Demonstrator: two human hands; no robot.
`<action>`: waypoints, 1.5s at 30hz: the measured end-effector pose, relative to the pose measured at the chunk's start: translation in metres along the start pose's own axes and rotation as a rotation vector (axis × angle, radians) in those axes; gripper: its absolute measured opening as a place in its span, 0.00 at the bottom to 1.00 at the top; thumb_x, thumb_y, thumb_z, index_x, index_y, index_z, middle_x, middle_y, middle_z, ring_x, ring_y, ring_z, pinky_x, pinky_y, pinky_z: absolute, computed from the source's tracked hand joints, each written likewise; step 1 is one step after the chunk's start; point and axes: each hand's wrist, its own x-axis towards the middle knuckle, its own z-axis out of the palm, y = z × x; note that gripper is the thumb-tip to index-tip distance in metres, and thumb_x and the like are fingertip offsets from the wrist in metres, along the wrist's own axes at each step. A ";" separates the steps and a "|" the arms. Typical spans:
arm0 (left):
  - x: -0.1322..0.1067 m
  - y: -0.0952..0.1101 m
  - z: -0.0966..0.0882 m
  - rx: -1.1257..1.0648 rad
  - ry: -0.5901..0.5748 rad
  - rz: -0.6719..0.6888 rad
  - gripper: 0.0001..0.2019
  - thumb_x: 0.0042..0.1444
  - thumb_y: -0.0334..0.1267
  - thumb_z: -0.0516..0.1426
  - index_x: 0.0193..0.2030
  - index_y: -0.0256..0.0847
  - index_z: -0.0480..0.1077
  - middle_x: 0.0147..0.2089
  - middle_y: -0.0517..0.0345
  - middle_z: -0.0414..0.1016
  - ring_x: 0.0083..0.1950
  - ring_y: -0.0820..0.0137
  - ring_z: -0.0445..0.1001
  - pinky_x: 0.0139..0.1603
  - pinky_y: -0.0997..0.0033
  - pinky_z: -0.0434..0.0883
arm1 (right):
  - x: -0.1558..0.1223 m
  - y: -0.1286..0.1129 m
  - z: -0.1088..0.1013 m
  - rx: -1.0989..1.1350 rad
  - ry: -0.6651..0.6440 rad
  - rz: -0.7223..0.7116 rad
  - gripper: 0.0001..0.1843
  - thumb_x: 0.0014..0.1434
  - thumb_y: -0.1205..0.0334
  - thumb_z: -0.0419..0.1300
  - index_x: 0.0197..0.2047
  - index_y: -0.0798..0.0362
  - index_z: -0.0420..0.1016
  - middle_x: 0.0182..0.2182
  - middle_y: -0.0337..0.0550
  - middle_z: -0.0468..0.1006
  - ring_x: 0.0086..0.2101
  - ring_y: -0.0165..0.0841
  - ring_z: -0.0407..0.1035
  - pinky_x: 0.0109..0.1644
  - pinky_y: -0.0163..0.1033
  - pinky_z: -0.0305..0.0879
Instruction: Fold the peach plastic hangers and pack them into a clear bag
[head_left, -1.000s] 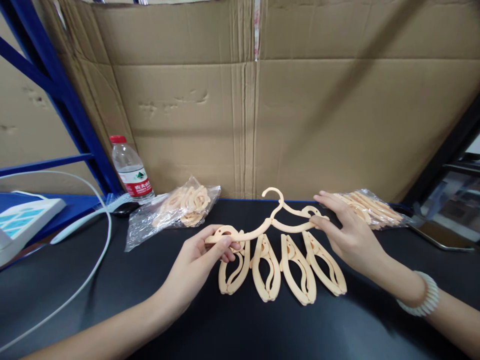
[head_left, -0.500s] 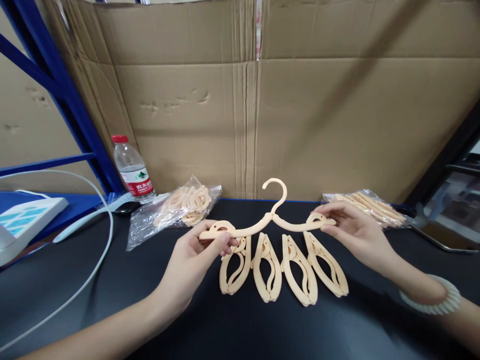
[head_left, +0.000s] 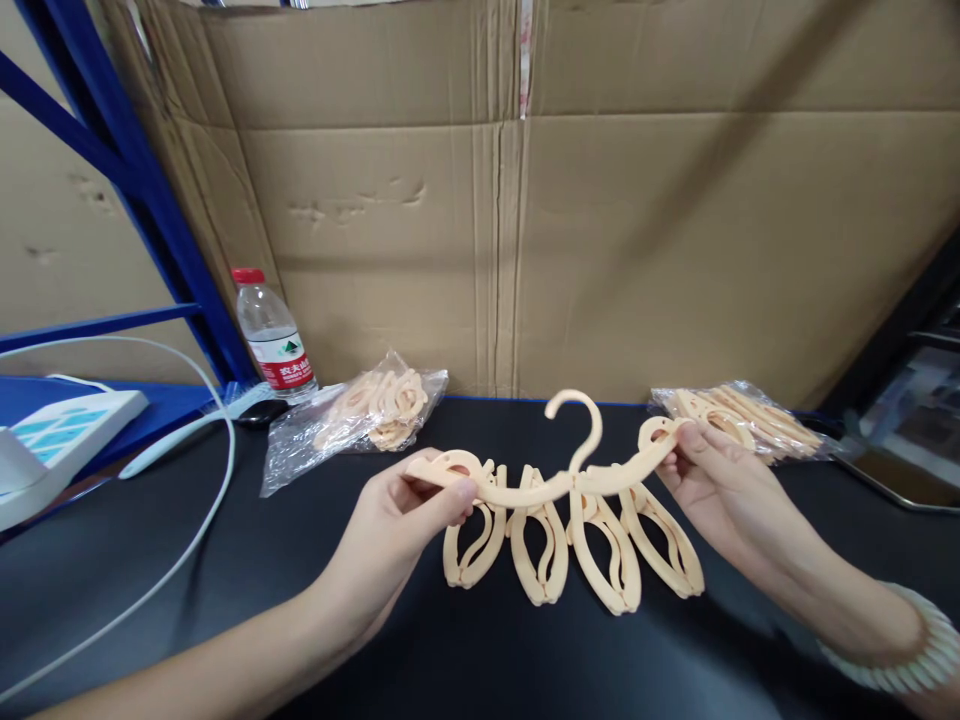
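I hold a peach plastic hanger (head_left: 551, 485) by both ends, just above the black table (head_left: 225, 560). My left hand (head_left: 397, 535) pinches its left end. My right hand (head_left: 720, 490) pinches its right end. The hanger's arms sag downward in the middle, and its hook points up. Under it lie several peach plastic clips (head_left: 577, 550) side by side on the table.
Two clear bags of peach parts lie at the back, one on the left (head_left: 360, 420) and one on the right (head_left: 742, 420). A water bottle (head_left: 271, 335) stands by the blue rack (head_left: 150, 200). A white cable (head_left: 187, 540) and a white device (head_left: 52, 440) are at left. Cardboard (head_left: 600, 200) stands behind.
The hanger was lifted off the table by both hands, and its arms went from arching upward to sagging downward. My right hand shifted its hold to the hanger's right tip.
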 end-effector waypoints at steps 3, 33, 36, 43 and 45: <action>-0.001 -0.004 0.002 0.016 -0.017 -0.085 0.07 0.51 0.38 0.66 0.29 0.38 0.75 0.34 0.60 0.74 0.32 0.76 0.66 0.34 0.81 0.67 | -0.012 0.005 0.006 -0.050 -0.130 0.063 0.09 0.56 0.56 0.68 0.31 0.51 0.74 0.32 0.39 0.75 0.33 0.29 0.70 0.39 0.31 0.72; -0.014 -0.009 0.010 0.187 -0.227 -0.066 0.09 0.58 0.42 0.60 0.37 0.38 0.72 0.37 0.56 0.74 0.39 0.68 0.71 0.42 0.70 0.68 | -0.054 -0.004 0.002 -0.882 -0.892 0.062 0.30 0.63 0.55 0.60 0.66 0.31 0.56 0.66 0.36 0.56 0.66 0.40 0.46 0.68 0.53 0.49; -0.012 -0.008 0.011 0.165 -0.235 -0.091 0.09 0.58 0.43 0.60 0.40 0.38 0.71 0.40 0.53 0.75 0.43 0.65 0.72 0.45 0.68 0.70 | -0.058 -0.006 0.004 -0.823 -0.925 0.128 0.30 0.63 0.55 0.60 0.65 0.30 0.57 0.66 0.35 0.56 0.66 0.41 0.47 0.67 0.52 0.51; -0.012 -0.004 0.012 0.152 -0.236 -0.161 0.12 0.57 0.45 0.59 0.38 0.37 0.73 0.37 0.53 0.78 0.40 0.65 0.75 0.40 0.70 0.70 | -0.062 -0.013 0.007 -0.818 -0.989 0.186 0.34 0.60 0.55 0.64 0.66 0.31 0.57 0.67 0.38 0.55 0.65 0.46 0.47 0.66 0.54 0.50; -0.008 -0.002 0.009 0.185 -0.171 -0.150 0.12 0.56 0.45 0.60 0.38 0.37 0.73 0.36 0.53 0.78 0.39 0.65 0.75 0.40 0.70 0.70 | -0.059 -0.014 0.008 -0.773 -0.963 0.165 0.31 0.60 0.54 0.63 0.65 0.32 0.60 0.67 0.39 0.56 0.66 0.46 0.46 0.66 0.54 0.49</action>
